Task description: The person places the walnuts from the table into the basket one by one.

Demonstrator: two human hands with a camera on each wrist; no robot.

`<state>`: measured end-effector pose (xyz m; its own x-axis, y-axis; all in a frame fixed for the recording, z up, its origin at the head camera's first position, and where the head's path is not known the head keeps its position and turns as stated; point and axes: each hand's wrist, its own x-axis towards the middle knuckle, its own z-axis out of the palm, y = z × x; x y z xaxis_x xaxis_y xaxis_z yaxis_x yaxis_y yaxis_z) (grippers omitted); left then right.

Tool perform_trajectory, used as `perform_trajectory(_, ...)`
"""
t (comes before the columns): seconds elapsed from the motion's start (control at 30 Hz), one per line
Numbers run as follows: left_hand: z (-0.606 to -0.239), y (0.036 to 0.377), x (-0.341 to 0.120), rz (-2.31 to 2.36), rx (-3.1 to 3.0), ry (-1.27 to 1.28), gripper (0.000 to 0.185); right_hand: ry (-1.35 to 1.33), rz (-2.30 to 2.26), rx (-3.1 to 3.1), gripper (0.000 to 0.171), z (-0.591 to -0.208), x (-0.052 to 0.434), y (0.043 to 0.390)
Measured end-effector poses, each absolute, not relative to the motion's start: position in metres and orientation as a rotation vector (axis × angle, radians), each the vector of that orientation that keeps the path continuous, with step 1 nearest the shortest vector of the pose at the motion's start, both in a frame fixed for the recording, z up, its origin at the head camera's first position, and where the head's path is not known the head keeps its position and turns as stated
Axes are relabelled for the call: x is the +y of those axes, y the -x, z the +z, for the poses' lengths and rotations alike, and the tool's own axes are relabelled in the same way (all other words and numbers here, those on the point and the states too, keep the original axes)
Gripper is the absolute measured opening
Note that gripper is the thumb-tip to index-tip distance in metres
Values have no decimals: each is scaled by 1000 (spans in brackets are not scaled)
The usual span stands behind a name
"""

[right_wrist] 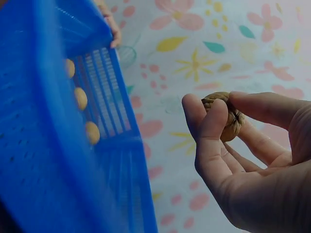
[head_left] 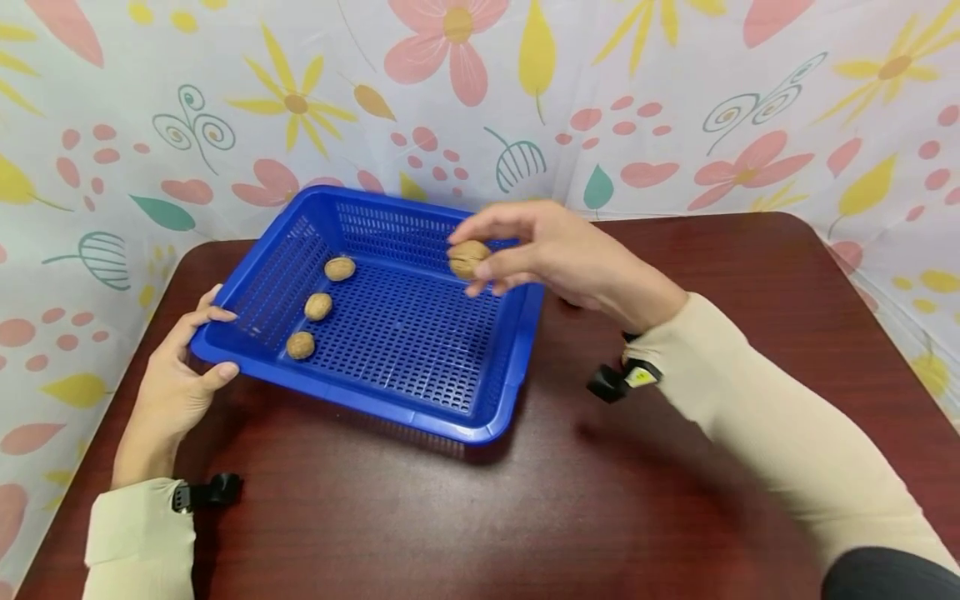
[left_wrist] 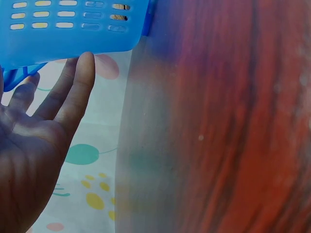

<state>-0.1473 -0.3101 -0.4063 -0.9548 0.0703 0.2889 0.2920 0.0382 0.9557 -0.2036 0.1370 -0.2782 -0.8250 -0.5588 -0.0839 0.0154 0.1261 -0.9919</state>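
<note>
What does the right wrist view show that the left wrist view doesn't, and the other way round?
Only the right wrist view shows the right hand holding a walnut, and plainly shows three more walnuts in the basket. Only the left wrist view clearly shows the table and the palm of the left hand. Both show the basket, the flowered cloth and at least part of the left hand.

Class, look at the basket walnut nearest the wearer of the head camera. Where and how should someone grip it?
Probably pinch the walnut by opposite rounded sides, coming from above and slightly right. It sits low inside the open-topped basket, close to the left wall, with the next walnut just beyond; bare floor lies to its right.
</note>
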Motion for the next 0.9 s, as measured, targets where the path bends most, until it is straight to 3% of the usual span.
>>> perform_trajectory(0.4, -409, 149, -313, -2038, -2136, 420, 49, 567, -1604, 1643, 40, -289, 50, 253)
perform_trajectory(0.9, -407, 146, -308, -2027, -2141, 392, 51, 602, -1484, 1623, 41, -331, -21, 271)
